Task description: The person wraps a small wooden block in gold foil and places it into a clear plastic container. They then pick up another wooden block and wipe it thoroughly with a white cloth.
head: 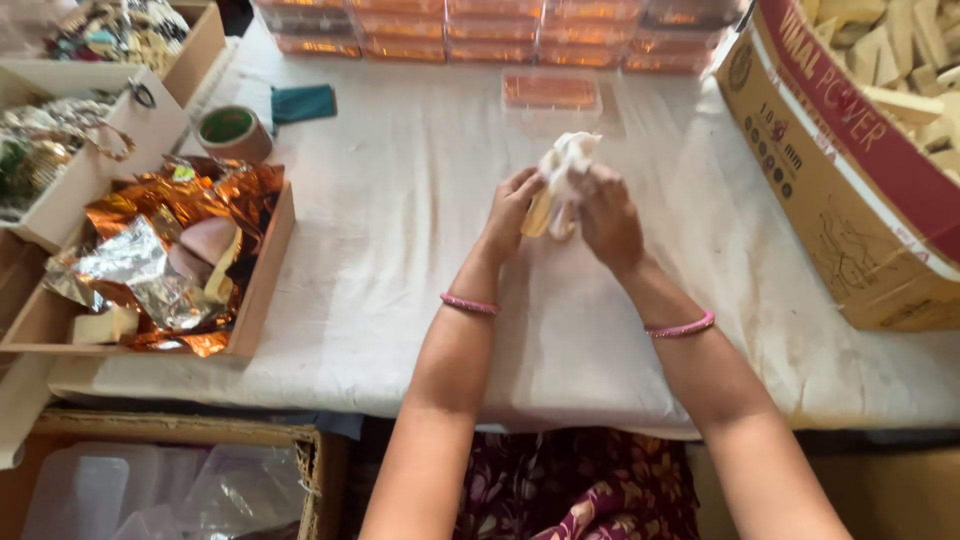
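Both of my hands are raised over the white cloth-covered table (400,260). My left hand (508,212) grips a pale yellowish block (540,213) from the left. My right hand (608,218) presses a crumpled white cloth (566,160) onto the top of that block. The cloth hides most of the block. A pink bangle sits on each wrist.
A wooden tray (262,275) of orange and silver foil and pale blocks lies at left. Behind it are a tape roll (231,130) and a teal cloth (303,102). A clear lidded box (550,93) and stacked boxes stand at the back. A cardboard box (850,200) of pale blocks is at right.
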